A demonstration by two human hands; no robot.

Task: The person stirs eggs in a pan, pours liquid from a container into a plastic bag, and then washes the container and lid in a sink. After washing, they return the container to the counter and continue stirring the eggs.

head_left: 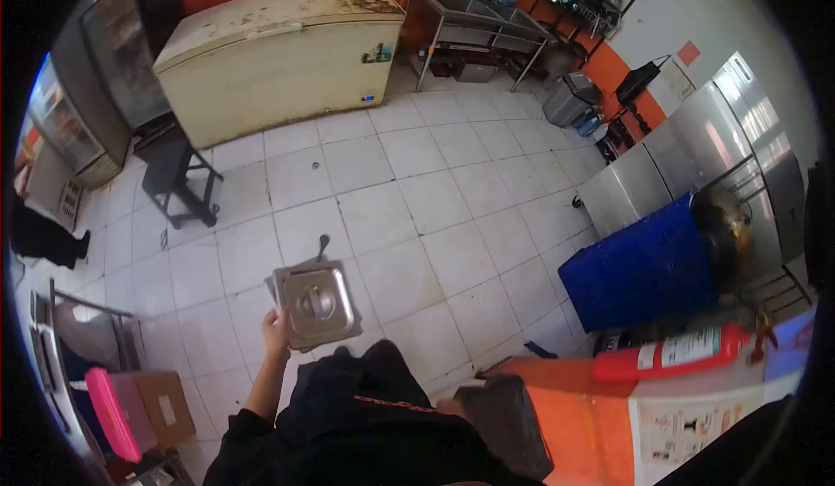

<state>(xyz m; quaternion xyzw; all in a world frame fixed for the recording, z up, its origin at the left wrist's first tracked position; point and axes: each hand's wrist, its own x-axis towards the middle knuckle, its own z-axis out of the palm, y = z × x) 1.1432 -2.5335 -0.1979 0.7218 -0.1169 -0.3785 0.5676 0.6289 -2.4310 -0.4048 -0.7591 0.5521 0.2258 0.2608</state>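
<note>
My left hand (277, 329) is closed on the left edge of a rectangular stainless-steel food pan (300, 344), carried above the tiled floor in front of my body. A metal lid (315, 306) with a recessed round middle and a bar grip covers it. From the far edge sticks out a dark handle-like piece (323, 244) with a rounded end. Low at my right side, my right hand (454, 406) shows only as a blurred patch by the left edge of a dark grey flat-sided thing (504, 425); I cannot tell whether it grips that thing.
A chest freezer (278, 77) stands at the back, with a black stool (178, 177) before it and a steel sink (474, 21) beside it. To the right are a blue bin (639, 269) and a fire extinguisher (670, 353). A pink-lidded box (113, 412) lies left; a person's leg (52, 234) shows farther left.
</note>
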